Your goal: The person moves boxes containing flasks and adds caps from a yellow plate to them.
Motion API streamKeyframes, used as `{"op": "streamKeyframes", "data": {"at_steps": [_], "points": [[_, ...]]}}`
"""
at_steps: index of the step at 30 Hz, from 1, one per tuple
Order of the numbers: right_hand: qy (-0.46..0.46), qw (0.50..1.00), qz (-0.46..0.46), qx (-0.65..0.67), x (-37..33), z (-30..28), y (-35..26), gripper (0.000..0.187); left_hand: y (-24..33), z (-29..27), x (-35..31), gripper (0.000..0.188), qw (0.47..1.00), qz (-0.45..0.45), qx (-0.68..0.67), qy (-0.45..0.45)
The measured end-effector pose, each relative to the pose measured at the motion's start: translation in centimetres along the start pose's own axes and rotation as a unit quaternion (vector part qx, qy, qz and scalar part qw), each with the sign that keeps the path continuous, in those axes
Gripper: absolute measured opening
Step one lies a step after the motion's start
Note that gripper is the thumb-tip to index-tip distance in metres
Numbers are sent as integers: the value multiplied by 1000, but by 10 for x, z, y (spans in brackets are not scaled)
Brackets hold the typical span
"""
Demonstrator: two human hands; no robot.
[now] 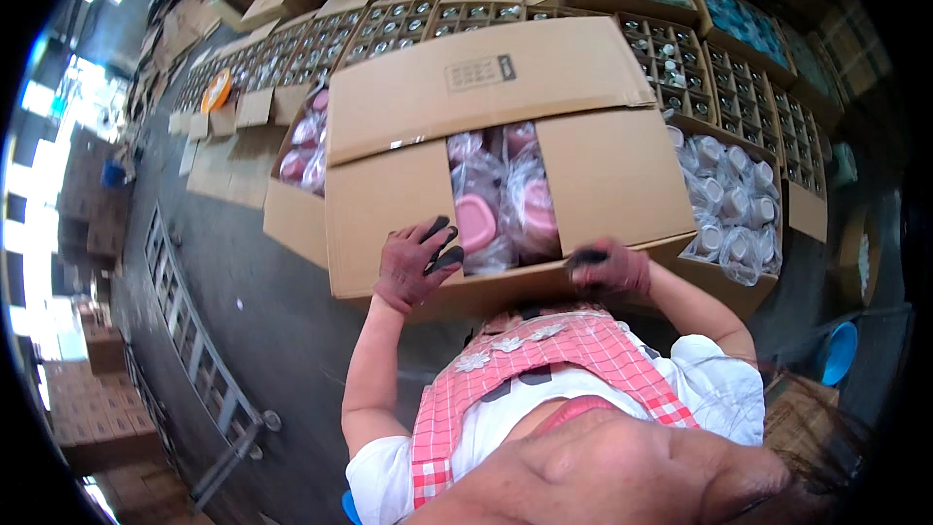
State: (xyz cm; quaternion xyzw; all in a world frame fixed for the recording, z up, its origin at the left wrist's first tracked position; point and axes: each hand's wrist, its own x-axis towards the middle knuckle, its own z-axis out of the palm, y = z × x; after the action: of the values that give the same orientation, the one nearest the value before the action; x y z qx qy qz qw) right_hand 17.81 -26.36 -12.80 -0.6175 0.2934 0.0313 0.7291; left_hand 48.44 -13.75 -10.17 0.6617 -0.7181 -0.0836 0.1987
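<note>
A large cardboard carton (386, 224) is in front of me with its left and right flaps folded inward. Through the gap between them show pink plastic-lidded containers (476, 223) wrapped in clear bags. The far flap (418, 87) slopes over the back part of the carton. My left hand (413, 262), in a reddish glove with dark fingertips, rests at the near end of the left flap, its thumb and fingers apart. At the carton's near edge, beside the right flap, is my right hand (612, 269) in a matching glove; its fingers are blurred.
Bagged white containers (729, 196) fill a carton on the right; bagged pink ones (307, 142) are on the left. Behind stand divided cartons of glass jars (389, 34). A metal ladder-like frame (199, 331) lies on the floor at left. A blue basin (838, 353) is at right.
</note>
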Motion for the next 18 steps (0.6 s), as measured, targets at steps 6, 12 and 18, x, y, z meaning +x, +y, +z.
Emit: {"op": "streamKeyframes", "data": {"at_steps": [6,12,18], "points": [[89,729,-309,-604,99,-77,-70,25,-58,50,95,36,980,127,135,-79],[-2,694,-146,-705,130,-78,-69,15,-44,27,111,30,964,161,166,-128],[-3,701,-211,-682,72,-70,-143,17,-33,-87,73,23,985,114,80,-104]]}}
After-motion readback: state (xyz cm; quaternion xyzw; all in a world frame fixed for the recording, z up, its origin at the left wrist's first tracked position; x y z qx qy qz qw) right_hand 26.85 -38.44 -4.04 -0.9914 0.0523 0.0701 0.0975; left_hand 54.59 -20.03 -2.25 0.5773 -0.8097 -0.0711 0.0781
